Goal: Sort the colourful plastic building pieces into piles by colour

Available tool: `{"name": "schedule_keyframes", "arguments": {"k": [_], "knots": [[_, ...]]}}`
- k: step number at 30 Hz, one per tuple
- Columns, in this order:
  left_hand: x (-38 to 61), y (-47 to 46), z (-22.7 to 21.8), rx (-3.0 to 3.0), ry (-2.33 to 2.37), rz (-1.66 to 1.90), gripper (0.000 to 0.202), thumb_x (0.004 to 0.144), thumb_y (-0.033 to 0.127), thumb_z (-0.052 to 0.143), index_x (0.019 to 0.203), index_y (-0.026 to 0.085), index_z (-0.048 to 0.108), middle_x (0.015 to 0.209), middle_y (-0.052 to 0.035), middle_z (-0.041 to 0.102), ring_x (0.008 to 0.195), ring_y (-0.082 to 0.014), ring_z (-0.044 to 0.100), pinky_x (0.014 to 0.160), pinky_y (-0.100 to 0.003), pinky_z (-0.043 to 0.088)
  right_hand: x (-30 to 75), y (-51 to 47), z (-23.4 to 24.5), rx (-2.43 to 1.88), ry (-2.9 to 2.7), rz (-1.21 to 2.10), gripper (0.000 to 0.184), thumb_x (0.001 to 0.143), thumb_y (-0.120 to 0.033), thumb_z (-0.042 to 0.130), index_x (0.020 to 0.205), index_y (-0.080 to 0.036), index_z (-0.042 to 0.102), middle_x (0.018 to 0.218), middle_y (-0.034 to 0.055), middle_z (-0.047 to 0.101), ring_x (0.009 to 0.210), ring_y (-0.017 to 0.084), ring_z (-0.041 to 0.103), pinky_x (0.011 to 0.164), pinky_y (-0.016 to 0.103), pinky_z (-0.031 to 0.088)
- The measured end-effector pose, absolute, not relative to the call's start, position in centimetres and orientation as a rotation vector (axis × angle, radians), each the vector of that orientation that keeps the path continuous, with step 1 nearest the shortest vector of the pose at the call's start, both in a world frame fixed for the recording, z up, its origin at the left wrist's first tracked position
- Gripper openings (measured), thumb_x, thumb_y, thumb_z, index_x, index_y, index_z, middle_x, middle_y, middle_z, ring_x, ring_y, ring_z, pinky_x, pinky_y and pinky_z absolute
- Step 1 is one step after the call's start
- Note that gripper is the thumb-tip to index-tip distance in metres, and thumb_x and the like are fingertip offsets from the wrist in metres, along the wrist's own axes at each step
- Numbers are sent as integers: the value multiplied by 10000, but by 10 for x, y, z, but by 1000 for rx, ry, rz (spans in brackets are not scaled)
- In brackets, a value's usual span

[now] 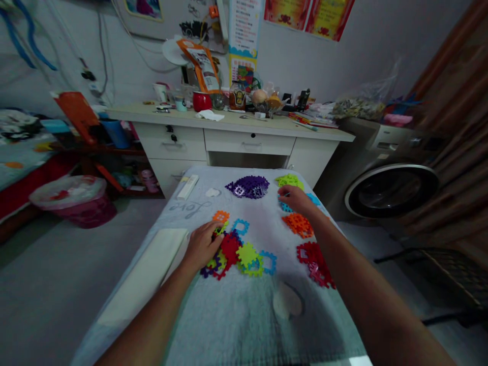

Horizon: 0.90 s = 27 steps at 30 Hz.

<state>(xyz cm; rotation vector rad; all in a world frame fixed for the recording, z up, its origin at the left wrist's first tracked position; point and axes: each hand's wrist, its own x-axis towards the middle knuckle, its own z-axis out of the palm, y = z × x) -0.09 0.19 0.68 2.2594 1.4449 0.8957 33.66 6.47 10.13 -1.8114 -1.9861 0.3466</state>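
Several flat, notched plastic building pieces lie in colour groups on a cloth-covered table. My left hand (203, 246) rests at the left edge of a mixed pile (231, 248) of red, green, blue and purple pieces, its finger and thumb apart. An orange square piece (220, 216) lies just beyond its fingertips. My right hand (296, 199) is over the blue pieces (285, 206), with its fingers slightly apart; no held piece shows. Near that hand are a lime green pile (290, 180), an orange pile (298, 224) and a red pile (316, 264), partly behind my forearm.
A purple pile (248, 186) lies at the table's far side. A white strip (188, 187) and a long pale board (147, 274) lie along the left. Behind stands a cluttered desk (247, 138), with a washing machine (381, 173) to the right and a pink bin (76, 201) to the left.
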Motion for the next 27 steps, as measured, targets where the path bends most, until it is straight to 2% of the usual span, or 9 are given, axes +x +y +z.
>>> {"name": "schedule_keyframes", "arguments": {"k": [3, 7, 11, 15, 19, 21, 24, 27], "knots": [[-1, 1, 8, 2240, 1434, 900, 310, 856, 342, 484, 1106, 220, 621, 1197, -67, 672, 1145, -243, 601, 1028, -425, 439, 277, 49, 86, -1636, -2273, 529, 200, 787, -196, 670, 985, -167, 677, 949, 47, 689, 819, 147, 608, 742, 244, 448], [-2, 2, 6, 2227, 1439, 937, 315, 854, 341, 495, 1113, 210, 618, 1225, -77, 649, 1173, -237, 580, 1046, -417, 430, 233, 37, 55, -1627, -2442, 500, 365, 748, -256, 734, 1089, -151, 662, 1073, 103, 658, 933, 189, 593, 814, 278, 434], [-2, 3, 2, 2217, 1478, 943, 345, 842, 353, 514, 1129, 192, 617, 1242, -93, 629, 1205, -254, 550, 1059, -430, 417, 223, 36, 43, -1670, -2491, 427, 499, 704, -336, 768, 1147, -145, 644, 1113, 129, 612, 979, 225, 573, 839, 302, 425], [-2, 4, 1, 2230, 1499, 912, 332, 837, 346, 522, 1119, 200, 619, 1249, -92, 626, 1201, -265, 546, 1055, -453, 413, 224, 36, 45, -1635, -2545, 393, 421, 723, -275, 717, 1116, -142, 644, 1071, 120, 595, 963, 222, 566, 840, 301, 424], [-2, 5, 0, 2246, 1487, 923, 302, 837, 338, 523, 1096, 218, 622, 1229, -75, 639, 1177, -255, 561, 1043, -444, 424, 232, 38, 46, -1700, -2410, 349, 530, 685, -200, 722, 1191, -137, 577, 1110, 115, 552, 971, 204, 559, 835, 277, 426], [-2, 5, 0, 2254, 1485, 924, 297, 838, 341, 523, 1091, 222, 623, 1232, -70, 639, 1173, -250, 564, 1043, -440, 424, 238, 41, 48, -1786, -2301, 329, 475, 711, -155, 695, 1169, -148, 567, 1107, 105, 548, 944, 184, 562, 821, 263, 423], [-2, 5, 0, 2255, 1501, 903, 299, 838, 351, 525, 1085, 217, 628, 1236, -76, 638, 1177, -253, 564, 1048, -439, 418, 243, 42, 54, -1874, -2191, 231, 284, 806, -85, 574, 1078, -168, 580, 1076, 99, 570, 936, 183, 563, 817, 267, 413], [-2, 5, 0, 2248, 1517, 889, 303, 839, 352, 524, 1086, 213, 632, 1240, -80, 637, 1179, -256, 562, 1042, -441, 420, 246, 36, 57, -1901, -2211, 85, 257, 845, -47, 491, 1049, -171, 586, 1078, 125, 576, 989, 218, 552, 815, 295, 410]]}}
